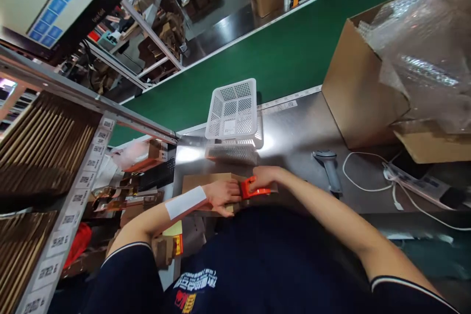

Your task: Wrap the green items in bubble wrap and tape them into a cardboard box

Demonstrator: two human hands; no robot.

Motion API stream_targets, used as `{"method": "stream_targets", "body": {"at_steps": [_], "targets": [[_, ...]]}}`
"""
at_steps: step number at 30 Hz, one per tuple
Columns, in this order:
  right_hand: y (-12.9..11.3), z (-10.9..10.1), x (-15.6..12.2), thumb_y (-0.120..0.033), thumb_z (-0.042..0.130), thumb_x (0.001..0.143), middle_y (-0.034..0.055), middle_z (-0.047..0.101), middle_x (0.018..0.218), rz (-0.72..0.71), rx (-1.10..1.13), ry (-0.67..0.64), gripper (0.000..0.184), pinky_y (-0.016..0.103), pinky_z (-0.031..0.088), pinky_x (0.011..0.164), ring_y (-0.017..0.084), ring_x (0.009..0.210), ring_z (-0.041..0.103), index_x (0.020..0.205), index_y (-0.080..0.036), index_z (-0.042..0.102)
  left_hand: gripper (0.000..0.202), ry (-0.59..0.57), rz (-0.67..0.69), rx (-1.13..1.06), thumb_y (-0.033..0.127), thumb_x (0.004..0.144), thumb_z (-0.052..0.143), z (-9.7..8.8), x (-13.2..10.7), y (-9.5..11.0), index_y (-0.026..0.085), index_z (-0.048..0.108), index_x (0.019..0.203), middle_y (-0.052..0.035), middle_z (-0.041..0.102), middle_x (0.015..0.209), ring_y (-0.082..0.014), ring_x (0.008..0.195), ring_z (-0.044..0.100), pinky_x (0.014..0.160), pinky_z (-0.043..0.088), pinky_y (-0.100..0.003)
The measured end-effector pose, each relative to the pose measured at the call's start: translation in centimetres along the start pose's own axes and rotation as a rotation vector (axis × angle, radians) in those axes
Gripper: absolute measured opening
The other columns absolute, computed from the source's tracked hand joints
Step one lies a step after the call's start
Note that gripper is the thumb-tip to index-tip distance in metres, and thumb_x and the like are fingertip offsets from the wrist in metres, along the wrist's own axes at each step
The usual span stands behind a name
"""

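A cardboard box (206, 182) lies on the metal bench close to my body. My left hand (222, 195) rests on top of it with its fingers stretched out and slightly apart. A white paper label (186, 202) is stuck to my left forearm. Gripped in my right hand (265, 176) is a red tape dispenser (257, 191), held against the right end of the box, just beside my left fingertips. My hand partly covers the dispenser, and the tape itself cannot be made out.
White plastic baskets (232, 130) are stacked behind the box. To the right lie a barcode scanner (328, 169), a white cable (362, 189) and a large carton (362, 88) with bubble wrap (423, 54). A monitor (55, 0) hangs upper left, above racks of flat cardboard (47, 142). A green panel (290, 49) runs behind.
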State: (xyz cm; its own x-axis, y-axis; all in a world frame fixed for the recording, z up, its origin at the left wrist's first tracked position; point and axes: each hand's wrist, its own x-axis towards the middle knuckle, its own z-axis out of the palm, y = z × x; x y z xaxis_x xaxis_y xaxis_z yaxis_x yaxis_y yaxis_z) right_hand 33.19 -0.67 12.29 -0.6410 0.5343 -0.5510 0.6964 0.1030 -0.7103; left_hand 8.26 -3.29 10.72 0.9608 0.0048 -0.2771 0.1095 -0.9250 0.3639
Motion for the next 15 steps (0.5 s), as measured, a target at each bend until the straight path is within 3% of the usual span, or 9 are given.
{"method": "stream_targets", "body": {"at_steps": [3, 6, 11, 15], "targets": [[5.5, -0.8, -1.3, -0.070, 0.080, 0.065, -0.0012, 0.057, 0.053, -0.013, 0.308, -0.102, 0.054, 0.027, 0.041, 0.056, 0.015, 0.057, 0.053, 0.055, -0.019, 0.067, 0.058, 0.060, -0.033, -0.115, 0.064, 0.094, 0.060, 0.6, -0.6, -0.7, 0.018, 0.077, 0.126, -0.0202, 0.079, 0.121, -0.0338, 0.117, 0.072, 0.110, 0.053, -0.049], [9.1, 0.0, -4.1, -0.081, 0.078, 0.060, -0.0025, 0.053, 0.054, -0.061, 0.464, -0.067, 0.063, 0.028, 0.034, 0.056, 0.013, 0.057, 0.043, 0.056, -0.020, 0.065, 0.063, 0.140, -0.042, -0.227, 0.062, 0.095, 0.059, 1.3, -1.2, -0.8, 0.016, 0.073, 0.135, -0.0230, 0.072, 0.143, -0.0367, 0.141, 0.063, 0.121, 0.048, -0.053], [10.6, 0.1, -8.8, -0.075, 0.079, 0.069, -0.0030, 0.047, 0.053, -0.030, 0.415, -0.049, 0.061, 0.028, 0.024, 0.053, 0.012, 0.055, 0.036, 0.054, -0.021, 0.056, 0.070, 0.189, -0.032, -0.351, 0.059, 0.094, 0.060, 1.3, -1.7, -0.9, 0.017, 0.064, 0.149, -0.0204, 0.066, 0.153, -0.0352, 0.152, 0.054, 0.127, 0.044, -0.052], [9.7, -0.3, -9.0, -0.063, 0.079, 0.074, -0.0018, 0.048, 0.052, 0.076, 0.274, 0.013, 0.052, 0.030, 0.024, 0.053, 0.013, 0.052, 0.039, 0.052, -0.021, 0.056, 0.070, 0.150, -0.052, -0.353, 0.061, 0.096, 0.057, 0.7, -1.6, -0.9, 0.016, 0.065, 0.150, -0.0196, 0.066, 0.152, -0.0351, 0.150, 0.056, 0.129, 0.042, -0.052]]}}
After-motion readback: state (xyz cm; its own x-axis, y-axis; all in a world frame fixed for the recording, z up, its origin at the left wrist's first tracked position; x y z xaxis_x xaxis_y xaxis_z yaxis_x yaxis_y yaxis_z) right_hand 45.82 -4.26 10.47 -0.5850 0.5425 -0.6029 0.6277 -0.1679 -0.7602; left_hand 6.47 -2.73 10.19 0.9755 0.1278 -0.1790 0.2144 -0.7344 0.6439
